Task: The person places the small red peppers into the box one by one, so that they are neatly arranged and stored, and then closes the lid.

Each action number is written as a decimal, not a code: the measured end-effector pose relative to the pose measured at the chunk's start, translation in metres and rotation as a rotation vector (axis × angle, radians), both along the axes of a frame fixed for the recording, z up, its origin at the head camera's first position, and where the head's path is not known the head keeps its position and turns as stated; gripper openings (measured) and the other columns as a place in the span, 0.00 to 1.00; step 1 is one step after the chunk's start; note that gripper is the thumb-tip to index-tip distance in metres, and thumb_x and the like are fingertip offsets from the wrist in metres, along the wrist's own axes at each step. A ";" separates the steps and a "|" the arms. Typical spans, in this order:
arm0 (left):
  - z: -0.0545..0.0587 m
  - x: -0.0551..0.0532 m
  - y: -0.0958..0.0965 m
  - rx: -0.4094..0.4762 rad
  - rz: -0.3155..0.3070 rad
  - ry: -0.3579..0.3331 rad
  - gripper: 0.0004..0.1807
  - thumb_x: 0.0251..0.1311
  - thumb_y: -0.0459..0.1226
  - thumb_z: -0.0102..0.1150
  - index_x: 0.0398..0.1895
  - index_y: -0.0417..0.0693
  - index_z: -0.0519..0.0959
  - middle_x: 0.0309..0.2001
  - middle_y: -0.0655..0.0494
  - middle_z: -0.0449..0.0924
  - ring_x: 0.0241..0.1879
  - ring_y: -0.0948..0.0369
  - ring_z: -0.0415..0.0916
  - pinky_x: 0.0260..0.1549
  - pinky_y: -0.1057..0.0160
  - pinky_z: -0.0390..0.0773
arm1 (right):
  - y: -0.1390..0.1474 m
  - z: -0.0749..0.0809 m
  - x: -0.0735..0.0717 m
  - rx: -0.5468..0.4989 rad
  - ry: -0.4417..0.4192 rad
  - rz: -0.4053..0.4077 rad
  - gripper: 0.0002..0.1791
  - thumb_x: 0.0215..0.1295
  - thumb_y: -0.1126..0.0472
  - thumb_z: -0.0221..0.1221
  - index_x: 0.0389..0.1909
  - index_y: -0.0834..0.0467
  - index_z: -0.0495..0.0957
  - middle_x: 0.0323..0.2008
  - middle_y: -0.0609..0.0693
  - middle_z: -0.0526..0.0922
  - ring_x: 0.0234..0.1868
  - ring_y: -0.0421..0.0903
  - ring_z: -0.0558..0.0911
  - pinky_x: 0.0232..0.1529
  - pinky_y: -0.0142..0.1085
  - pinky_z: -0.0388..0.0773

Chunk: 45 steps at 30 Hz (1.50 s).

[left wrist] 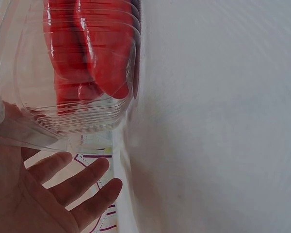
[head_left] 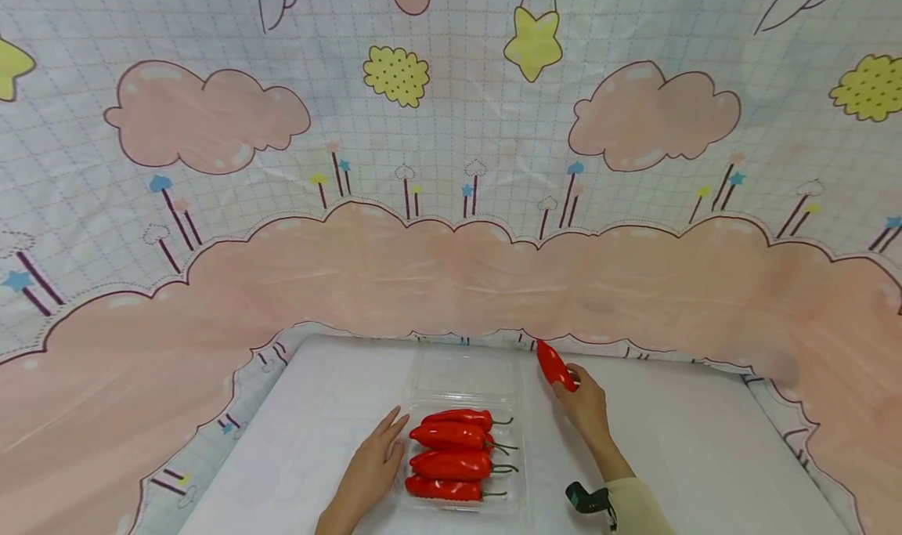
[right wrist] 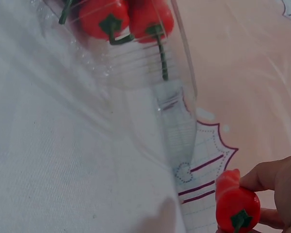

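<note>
My right hand (head_left: 586,406) holds a red pepper (head_left: 554,365) above the table, right of the clear plastic box. In the right wrist view the thumb and fingers pinch this pepper (right wrist: 237,206), its green stem end toward the camera. Several red peppers (head_left: 451,464) lie in a stack of rows inside the clear box (head_left: 517,480), stems pointing right. My left hand (head_left: 369,464) is at the box's left side with its fingers spread. The left wrist view shows the left hand (left wrist: 53,194) beside the box wall (left wrist: 87,124), with nothing gripped; whether it touches cannot be told.
The box's clear lid (head_left: 465,372) lies folded back toward the far side of the white table (head_left: 296,425). A patterned cloth (head_left: 451,276) with clouds and stars rises behind the table. A dark camera mount (head_left: 586,498) sits at the right wrist.
</note>
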<state>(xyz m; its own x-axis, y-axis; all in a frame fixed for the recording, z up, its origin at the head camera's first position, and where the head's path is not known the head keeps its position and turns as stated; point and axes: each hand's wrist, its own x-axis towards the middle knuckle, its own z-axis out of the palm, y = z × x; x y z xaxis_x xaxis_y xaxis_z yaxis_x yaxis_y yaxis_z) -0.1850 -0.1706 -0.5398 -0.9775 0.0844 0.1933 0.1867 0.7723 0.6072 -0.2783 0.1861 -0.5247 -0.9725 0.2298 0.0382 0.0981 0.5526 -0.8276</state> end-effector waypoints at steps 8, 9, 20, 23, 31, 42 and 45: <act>0.000 0.000 0.000 0.010 0.001 0.011 0.23 0.68 0.34 0.52 0.66 0.46 0.73 0.71 0.48 0.67 0.64 0.44 0.73 0.61 0.40 0.73 | -0.006 0.011 0.008 -0.008 0.035 0.009 0.30 0.65 0.60 0.57 0.67 0.63 0.66 0.60 0.65 0.75 0.53 0.59 0.77 0.47 0.47 0.84; 0.000 0.000 0.000 0.009 0.000 0.014 0.23 0.68 0.34 0.52 0.66 0.45 0.73 0.71 0.48 0.67 0.64 0.44 0.73 0.61 0.40 0.73 | -0.006 0.012 0.009 -0.008 0.032 0.010 0.30 0.65 0.59 0.57 0.67 0.62 0.66 0.60 0.64 0.75 0.53 0.58 0.77 0.48 0.47 0.84; -0.001 0.000 0.000 0.014 -0.001 0.016 0.23 0.68 0.34 0.52 0.66 0.45 0.73 0.71 0.48 0.67 0.63 0.44 0.74 0.60 0.40 0.73 | -0.012 0.020 0.020 0.011 0.080 0.028 0.29 0.65 0.60 0.59 0.67 0.62 0.68 0.59 0.63 0.77 0.53 0.58 0.78 0.48 0.47 0.85; -0.001 0.000 0.000 0.017 -0.002 0.014 0.23 0.68 0.34 0.52 0.66 0.45 0.73 0.71 0.48 0.67 0.63 0.44 0.73 0.60 0.40 0.73 | -0.014 0.023 0.023 0.015 0.079 0.028 0.29 0.64 0.60 0.59 0.67 0.61 0.68 0.59 0.63 0.77 0.53 0.57 0.78 0.48 0.47 0.85; -0.002 -0.001 0.000 0.013 -0.003 0.010 0.23 0.68 0.34 0.52 0.66 0.45 0.73 0.71 0.48 0.67 0.63 0.44 0.73 0.60 0.41 0.73 | -0.018 0.031 0.033 0.008 0.095 0.029 0.30 0.63 0.61 0.61 0.66 0.59 0.69 0.60 0.62 0.77 0.54 0.57 0.78 0.50 0.49 0.84; -0.003 -0.002 0.000 0.016 0.002 -0.003 0.23 0.68 0.34 0.52 0.66 0.46 0.73 0.72 0.48 0.66 0.63 0.45 0.73 0.61 0.41 0.73 | -0.023 0.039 0.047 0.013 0.162 0.066 0.29 0.62 0.62 0.62 0.65 0.59 0.71 0.58 0.61 0.79 0.50 0.55 0.80 0.45 0.43 0.85; -0.003 -0.002 0.000 0.015 0.002 0.000 0.23 0.68 0.34 0.52 0.66 0.45 0.73 0.72 0.48 0.66 0.64 0.45 0.73 0.61 0.41 0.73 | -0.024 0.041 0.051 0.012 0.171 0.074 0.29 0.61 0.62 0.62 0.65 0.59 0.71 0.58 0.60 0.80 0.50 0.54 0.80 0.43 0.40 0.84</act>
